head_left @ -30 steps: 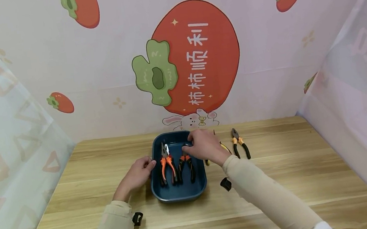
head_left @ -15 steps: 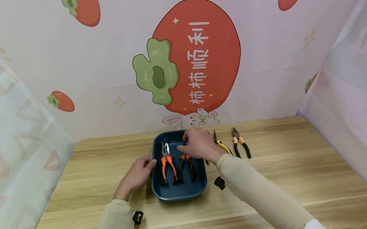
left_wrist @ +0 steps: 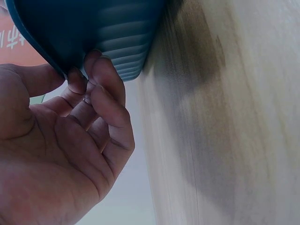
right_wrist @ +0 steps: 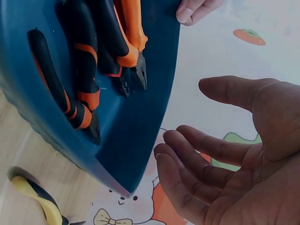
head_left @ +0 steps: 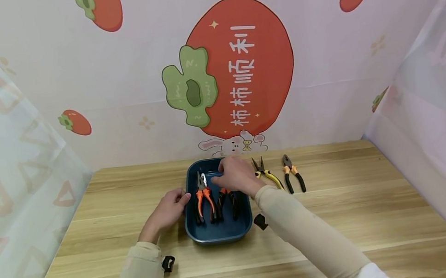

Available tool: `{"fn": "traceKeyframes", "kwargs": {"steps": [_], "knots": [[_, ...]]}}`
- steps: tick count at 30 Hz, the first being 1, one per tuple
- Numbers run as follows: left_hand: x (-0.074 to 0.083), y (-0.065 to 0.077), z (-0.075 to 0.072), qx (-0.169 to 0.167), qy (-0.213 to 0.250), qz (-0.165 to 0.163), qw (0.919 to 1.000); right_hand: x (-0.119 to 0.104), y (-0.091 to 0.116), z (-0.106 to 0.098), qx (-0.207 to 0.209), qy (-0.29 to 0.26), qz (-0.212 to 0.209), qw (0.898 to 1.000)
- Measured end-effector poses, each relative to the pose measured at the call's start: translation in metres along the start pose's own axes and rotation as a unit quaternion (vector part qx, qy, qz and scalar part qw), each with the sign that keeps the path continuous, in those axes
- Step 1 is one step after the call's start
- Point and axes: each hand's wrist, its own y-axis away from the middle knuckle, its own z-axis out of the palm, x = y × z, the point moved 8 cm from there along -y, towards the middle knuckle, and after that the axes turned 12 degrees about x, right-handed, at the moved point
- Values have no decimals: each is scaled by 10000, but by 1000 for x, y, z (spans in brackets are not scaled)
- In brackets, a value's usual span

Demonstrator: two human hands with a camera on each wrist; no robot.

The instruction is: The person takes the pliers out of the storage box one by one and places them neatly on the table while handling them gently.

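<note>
A deep blue tray (head_left: 220,240) stands on the table with several pliers inside. My left hand (head_left: 169,210) pinches its left rim; the left wrist view shows thumb and fingers of that hand (left_wrist: 79,122) meeting at the tray's edge (left_wrist: 35,49). Over the tray's far right corner hovers my right hand (head_left: 235,174), fingers spread and holding nothing in the right wrist view. Beneath it lie black-and-orange pliers (head_left: 234,206), whose jaws it hides in the head view. Left of these are bright orange-handled pliers (head_left: 200,203), partly covering another pair with a red collar (right_wrist: 112,72).
Right of the tray, yellow-handled long-nose pliers (head_left: 271,177) lie on the wooden table (head_left: 341,217). Further right are pliers with black handles and light orange collars (head_left: 296,177). A printed cloth backdrop (head_left: 137,84) rises behind the table.
My right hand has moved left over the tray, uncovering more of the yellow-handled pliers. The left hand keeps its hold on the rim, and the pliers in the tray have not moved.
</note>
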Motion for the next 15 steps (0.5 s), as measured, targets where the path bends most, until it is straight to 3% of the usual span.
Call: {"fn": "traceKeyframes", "kwargs": {"steps": [9,15], "knots": [[0,0,0,0,-9,69,10000,-5,-1,14,-356,-370,136,9986],[0,0,0,6,-17,44,10000,-10,-4,20,-234,-366,-2,9991]]}}
